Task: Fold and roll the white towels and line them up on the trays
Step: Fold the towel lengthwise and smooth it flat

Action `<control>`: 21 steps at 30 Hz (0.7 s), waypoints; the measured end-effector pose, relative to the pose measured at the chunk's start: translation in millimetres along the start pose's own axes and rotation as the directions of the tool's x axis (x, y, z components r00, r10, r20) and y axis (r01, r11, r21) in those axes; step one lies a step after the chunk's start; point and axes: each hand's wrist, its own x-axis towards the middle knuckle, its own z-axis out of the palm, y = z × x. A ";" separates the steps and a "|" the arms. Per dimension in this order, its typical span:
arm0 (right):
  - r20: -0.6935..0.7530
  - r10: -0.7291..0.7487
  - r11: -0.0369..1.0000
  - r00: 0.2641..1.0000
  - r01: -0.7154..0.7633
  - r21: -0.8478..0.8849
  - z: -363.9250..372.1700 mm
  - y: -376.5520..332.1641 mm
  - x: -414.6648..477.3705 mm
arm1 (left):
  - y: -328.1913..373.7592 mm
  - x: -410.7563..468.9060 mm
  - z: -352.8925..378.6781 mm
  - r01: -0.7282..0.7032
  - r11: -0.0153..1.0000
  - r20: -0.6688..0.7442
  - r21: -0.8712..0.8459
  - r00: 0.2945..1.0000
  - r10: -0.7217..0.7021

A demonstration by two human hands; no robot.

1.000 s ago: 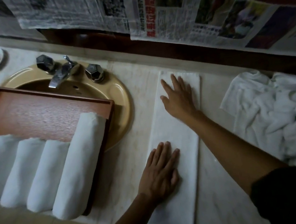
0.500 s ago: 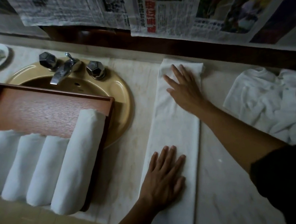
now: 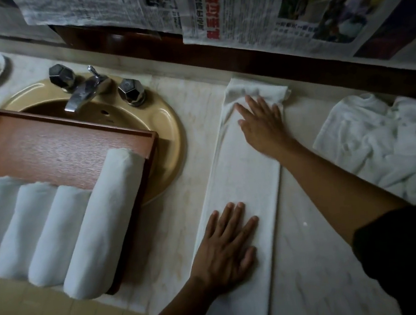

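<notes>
A white folded towel [image 3: 245, 176] is seen on a pale, faintly veined marble desk [image 3: 315, 261]. Four white rolled towels [image 3: 98, 225] are set on a reddish-brown, wood-grained tray [image 3: 47, 148]. The sink [image 3: 171, 140] is coloured mustard yellow, the tap [image 3: 82, 94] silver, the sleeve [image 3: 413, 264] black.

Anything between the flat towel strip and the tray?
Nothing visible: bare counter lies between the towel strip and the tray. Four rolled towels fill its near row up to the right rim; bare wood shows only behind them.
</notes>
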 end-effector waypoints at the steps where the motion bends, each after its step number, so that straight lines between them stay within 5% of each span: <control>1: 0.008 0.018 1.000 1.000 -0.018 0.014 -1.2 -8.4 -8.8 | -0.3 0.3 -0.3 0.002 1.000 0.006 -0.004 1.000 -0.002; 7: -0.065 -0.233 0.972 0.970 0.231 -0.038 25.7 -34.2 -105.9 | -1.9 1.8 -1.0 0.003 1.000 0.043 0.020 0.999 -0.003; 14: -0.113 -0.198 0.980 0.974 0.193 -0.051 7.7 1.1 -11.0 | 5.4 -18.6 1.6 -0.014 0.999 0.061 0.048 0.998 0.011; 18: -0.255 -0.234 0.952 0.938 0.273 0.134 8.7 -28.4 -54.8 | 2.4 -25.3 2.2 -0.021 0.998 0.065 0.063 0.998 0.017; 21: -0.078 -0.470 0.874 0.879 0.476 0.095 30.8 -43.1 -123.1 | 2.6 -24.9 2.5 -0.035 0.998 0.061 0.052 0.998 0.031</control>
